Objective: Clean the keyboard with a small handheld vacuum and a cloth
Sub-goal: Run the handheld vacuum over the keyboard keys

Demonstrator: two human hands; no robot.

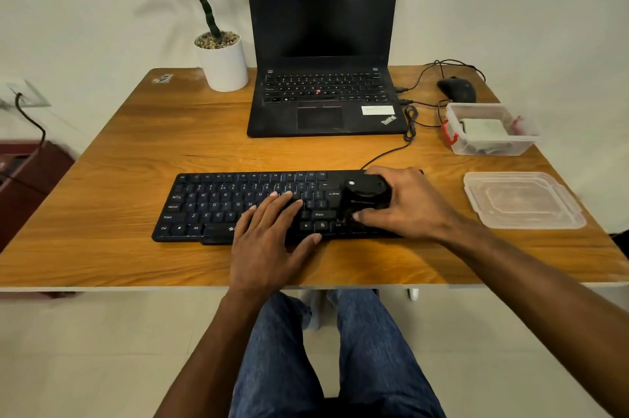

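Observation:
A black keyboard (218, 203) lies across the middle of the wooden desk (119, 158). My left hand (272, 237) rests flat on its lower middle keys, fingers spread, holding nothing. My right hand (408, 203) grips a small round black handheld vacuum (366, 191) that sits on the keyboard's right end, over the keys beside Enter. A folded pale cloth (483, 129) lies inside a clear plastic box (456, 141) at the right.
An open black laptop (323, 43) stands behind the keyboard, with a potted plant (221, 60) to its left. A black mouse (456, 89) and cables (410, 124) lie at the back right. The box's clear lid (524, 199) rests near my right hand.

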